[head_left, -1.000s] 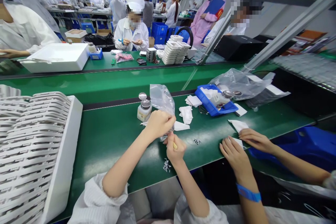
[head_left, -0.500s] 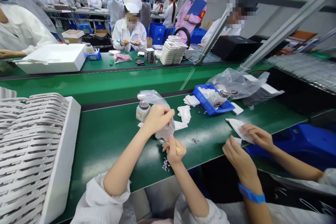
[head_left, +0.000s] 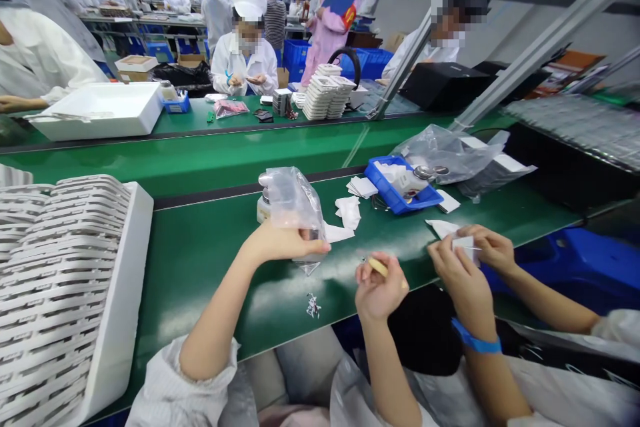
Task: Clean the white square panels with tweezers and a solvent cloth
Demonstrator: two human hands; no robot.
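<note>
My left hand (head_left: pixel 280 240) grips a clear plastic bag (head_left: pixel 294 197) over the green bench, its thumb pressed against a flat, pale-edged stack inside. What the stack is made of cannot be told. My right hand (head_left: pixel 380 295) is apart from the bag, near the bench's front edge, with fingers curled around a pale yellow stick-like thing (head_left: pixel 378 267). Below the bag lies a small pile of white and dark bits (head_left: pixel 313 305). A jar (head_left: pixel 263 208) with a metal lid stands partly hidden behind the bag. Crumpled white tissue (head_left: pixel 349 212) lies to the bag's right.
At right, a co-worker's hands (head_left: pixel 463 260), one arm with a blue wristband, hold a small white piece. A blue tray (head_left: pixel 400 197) with a bottle stands behind, beside white cards (head_left: pixel 362 187). On the left, a white foam box (head_left: pixel 123 280) holds stacked white frames.
My right hand has left the bag and moved right with the yellow thing. My left hand has turned and lowered, still on the bag. The co-worker's hands have come together.
</note>
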